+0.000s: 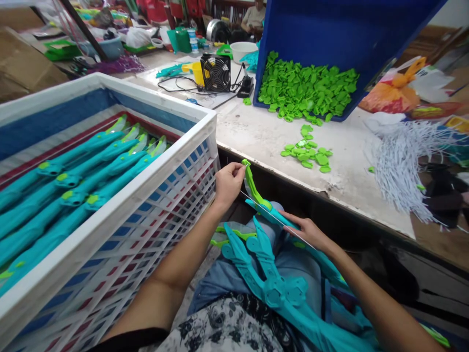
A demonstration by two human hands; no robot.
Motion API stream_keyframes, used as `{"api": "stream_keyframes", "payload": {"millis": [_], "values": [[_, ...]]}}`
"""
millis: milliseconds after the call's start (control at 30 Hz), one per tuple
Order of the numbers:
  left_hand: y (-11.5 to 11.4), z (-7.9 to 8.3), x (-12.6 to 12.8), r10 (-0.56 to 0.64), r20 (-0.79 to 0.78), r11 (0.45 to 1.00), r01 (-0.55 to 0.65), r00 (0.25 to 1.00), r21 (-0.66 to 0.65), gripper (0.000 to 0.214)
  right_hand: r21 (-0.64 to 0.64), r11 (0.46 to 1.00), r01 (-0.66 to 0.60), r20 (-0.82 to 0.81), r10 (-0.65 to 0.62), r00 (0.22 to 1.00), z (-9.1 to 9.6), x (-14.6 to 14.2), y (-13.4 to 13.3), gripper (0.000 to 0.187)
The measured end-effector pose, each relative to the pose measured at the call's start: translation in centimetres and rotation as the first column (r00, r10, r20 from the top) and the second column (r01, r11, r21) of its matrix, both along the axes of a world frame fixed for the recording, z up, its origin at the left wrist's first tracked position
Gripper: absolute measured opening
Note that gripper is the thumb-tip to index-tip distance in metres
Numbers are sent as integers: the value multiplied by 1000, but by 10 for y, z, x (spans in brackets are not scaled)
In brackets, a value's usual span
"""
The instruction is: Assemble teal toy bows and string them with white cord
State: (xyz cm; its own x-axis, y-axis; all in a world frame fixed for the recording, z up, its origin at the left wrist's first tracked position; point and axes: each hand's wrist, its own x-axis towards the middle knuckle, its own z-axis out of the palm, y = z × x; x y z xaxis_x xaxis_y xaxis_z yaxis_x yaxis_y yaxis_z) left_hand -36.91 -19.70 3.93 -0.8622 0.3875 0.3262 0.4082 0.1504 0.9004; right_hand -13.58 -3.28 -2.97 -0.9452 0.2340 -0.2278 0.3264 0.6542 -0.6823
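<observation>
My left hand is closed in a pinch at the tip of a curved lime-green limb, with a white string at the fingertips. The green limb joins a teal toy bow, which lies across my lap. Around the bow's teal body my right hand is closed, index finger stretched along it. The string runs from the left fingertips down past the right hand. More teal bow pieces with green limbs rest on my thighs, below both hands.
At left stands a white plastic crate holding several teal bows. On the table, a blue bin lies tipped, spilling green pieces. White strings lie at right. A black fan stands behind; a person sits farther back.
</observation>
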Motion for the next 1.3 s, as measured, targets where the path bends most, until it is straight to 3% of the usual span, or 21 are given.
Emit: {"api": "stream_keyframes", "payload": {"millis": [233, 333, 433, 567, 633, 733, 833, 933, 1067, 1167, 1233, 1300], "values": [[-2, -5, 3, -21, 53, 999, 19, 998, 35, 12, 131, 991, -26, 54, 19, 998, 2, 3, -10, 57], [-5, -7, 0, -157, 164, 977, 129, 974, 170, 21, 130, 991, -34, 38, 29, 999, 4, 5, -15, 56], [-9, -7, -5, -345, 283, 920, 263, 895, 289, 35, 94, 993, -65, 15, 64, 998, 5, 8, -18, 54], [-16, -5, -7, -389, 355, 905, 279, 850, 321, 31, 146, 988, -53, -80, 65, 995, 11, 5, -19, 48], [-21, -5, -4, -372, 364, 910, 257, 854, 326, 30, 237, 970, 50, -242, 9, 970, 22, -12, -21, 41], [-29, -5, 2, -368, 374, 909, 244, 851, 338, 29, 274, 948, 163, -514, 1, 858, 48, -61, -28, 32], [-37, -6, 8, -375, 388, 906, 246, 842, 344, 29, 218, 975, 43, -641, 110, 760, 72, -121, -40, 28], [-44, -6, 11, -382, 425, 901, 230, 820, 367, 32, 200, 973, -114, -652, 219, 726, 84, -162, -48, 17], [-50, -6, 12, -385, 488, 897, 194, 784, 397, 35, 209, 957, -201, -631, 289, 720, 90, -172, -58, 15], [-57, -10, 14, -372, 519, 915, 211, 769, 343, 34, 200, 950, -241, -585, 313, 749, 95, -165, -68, 20], [-62, -15, 16, -307, 470, 946, 213, 827, 243, 28, 169, 952, -256, -549, 307, 777, 97, -165, -65, 21], [-68, -20, 21, -175, 324, 982, 139, 930, 129, 17, 92, 976, -200, -533, 218, 818, 98, -174, -45, 20]]}}
